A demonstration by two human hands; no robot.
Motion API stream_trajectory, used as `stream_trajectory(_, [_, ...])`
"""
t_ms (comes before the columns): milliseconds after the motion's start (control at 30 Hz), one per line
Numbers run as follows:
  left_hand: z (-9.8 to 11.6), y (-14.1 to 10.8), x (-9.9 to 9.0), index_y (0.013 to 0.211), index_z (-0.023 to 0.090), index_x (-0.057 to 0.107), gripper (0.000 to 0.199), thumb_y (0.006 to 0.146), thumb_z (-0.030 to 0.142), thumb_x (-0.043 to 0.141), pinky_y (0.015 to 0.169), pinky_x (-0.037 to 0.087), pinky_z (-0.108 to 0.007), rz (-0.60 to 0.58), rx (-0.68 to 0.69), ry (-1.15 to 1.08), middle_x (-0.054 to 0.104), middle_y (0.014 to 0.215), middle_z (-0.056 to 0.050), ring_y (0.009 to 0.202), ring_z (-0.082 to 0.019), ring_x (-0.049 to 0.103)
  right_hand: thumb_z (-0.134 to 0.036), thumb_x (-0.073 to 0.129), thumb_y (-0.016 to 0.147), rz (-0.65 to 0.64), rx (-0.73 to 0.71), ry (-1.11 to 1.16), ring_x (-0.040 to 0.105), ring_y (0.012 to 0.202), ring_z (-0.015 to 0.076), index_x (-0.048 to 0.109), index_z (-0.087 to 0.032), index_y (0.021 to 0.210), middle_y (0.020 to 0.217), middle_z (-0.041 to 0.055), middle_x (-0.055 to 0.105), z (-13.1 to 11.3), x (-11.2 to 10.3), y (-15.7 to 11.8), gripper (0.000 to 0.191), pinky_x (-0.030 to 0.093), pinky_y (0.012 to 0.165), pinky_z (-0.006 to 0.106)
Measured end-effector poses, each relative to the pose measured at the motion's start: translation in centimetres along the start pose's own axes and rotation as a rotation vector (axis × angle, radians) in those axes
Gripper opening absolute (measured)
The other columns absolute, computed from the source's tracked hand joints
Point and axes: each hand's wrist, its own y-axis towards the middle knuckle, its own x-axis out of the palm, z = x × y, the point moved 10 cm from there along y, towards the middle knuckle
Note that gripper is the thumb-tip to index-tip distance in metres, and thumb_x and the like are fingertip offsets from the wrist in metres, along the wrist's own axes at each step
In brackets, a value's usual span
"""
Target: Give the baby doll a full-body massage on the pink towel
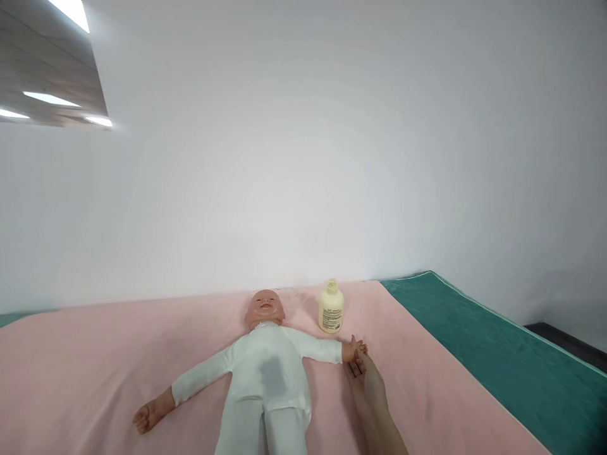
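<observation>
A baby doll (251, 366) in a white suit lies on its back on a pink cloth (417, 379), arms spread and head toward the wall. A grey patch marks the suit's chest. My right hand (367, 379) reaches up from the bottom edge, its fingers closed round the doll's hand on the right side of the picture. Just above that arm of the doll stands a pale yellow pump bottle (331, 308) with printed text. My left hand is not in the picture.
Green cover (488, 341) shows beyond the pink cloth on the right. A white wall (303, 158) rises behind the doll. At the far right, a dark ledge (564, 338) sits beside the green cover. Ceiling lights show at the upper left.
</observation>
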Motion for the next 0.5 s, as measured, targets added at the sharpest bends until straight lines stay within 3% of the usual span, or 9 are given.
stream_trajectory(67, [-0.5,0.8,1.4,0.106,0.031,0.074,0.074,0.072,0.076,0.026,0.052,0.04,-0.025,-0.006,-0.016,0.009,0.046,0.145,0.005,0.119,-0.045,0.039,-0.04,0.079,0.057,0.008,-0.005,-0.003,0.06,0.115,0.0278,0.068,-0.019,0.099,0.125,0.009,0.063,0.1,-0.1,0.2,0.048,0.061,0.079,0.031])
stream_trajectory(133, [-1.2,1.2,2.3,0.103,0.042,0.073,0.058,0.056,0.073,0.061,0.043,0.048,-0.026,-0.013,-0.03,0.014,0.051,0.142,0.006,0.118,-0.047,0.044,-0.041,0.079,0.059,0.009,-0.004,-0.017,0.062,0.113,0.0278,0.068,-0.019,0.099,0.124,0.0094,0.064,0.3,-0.1,0.3,0.047,0.062,0.078,0.032])
stream_trajectory(167, [-1.5,1.3,2.6,0.101,0.045,0.073,0.056,0.05,0.069,0.069,0.039,0.05,-0.028,-0.017,-0.036,0.015,0.053,0.139,0.007,0.116,-0.048,0.047,-0.041,0.079,0.06,0.009,-0.001,-0.027,0.062,0.111,0.0277,0.068,-0.019,0.099,0.123,0.0096,0.065,0.4,-0.1,0.3,0.047,0.062,0.078,0.032])
stream_trajectory(300, [-2.5,1.2,2.9,0.094,0.045,0.075,0.049,0.059,0.076,0.06,0.043,0.048,-0.025,-0.016,-0.056,0.01,0.06,0.13,0.01,0.115,-0.044,0.048,-0.045,0.079,0.066,0.003,-0.001,-0.086,0.064,0.109,0.0277,0.067,-0.018,0.102,0.118,0.0103,0.067,0.5,-0.2,0.4,0.047,0.062,0.079,0.033])
stream_trajectory(400, [-2.8,0.7,3.3,0.096,0.044,0.075,0.054,0.058,0.079,0.058,0.044,0.049,-0.024,0.001,-0.068,-0.005,0.06,0.131,0.01,0.114,-0.044,0.049,-0.048,0.079,0.069,0.002,-0.01,-0.13,0.063,0.111,0.0289,0.066,-0.016,0.102,0.116,0.0109,0.067,0.4,-0.2,0.2,0.047,0.06,0.081,0.034])
stream_trajectory(500, [-2.7,-0.5,3.9,0.098,0.04,0.076,0.064,0.061,0.084,0.048,0.045,0.05,-0.024,0.022,-0.078,-0.023,0.062,0.128,0.007,0.113,-0.043,0.051,-0.051,0.077,0.071,0.004,-0.078,-0.216,0.057,0.118,0.0289,0.064,-0.018,0.109,0.127,0.0085,0.061,-0.4,0.2,-0.7,0.052,0.056,0.088,0.035])
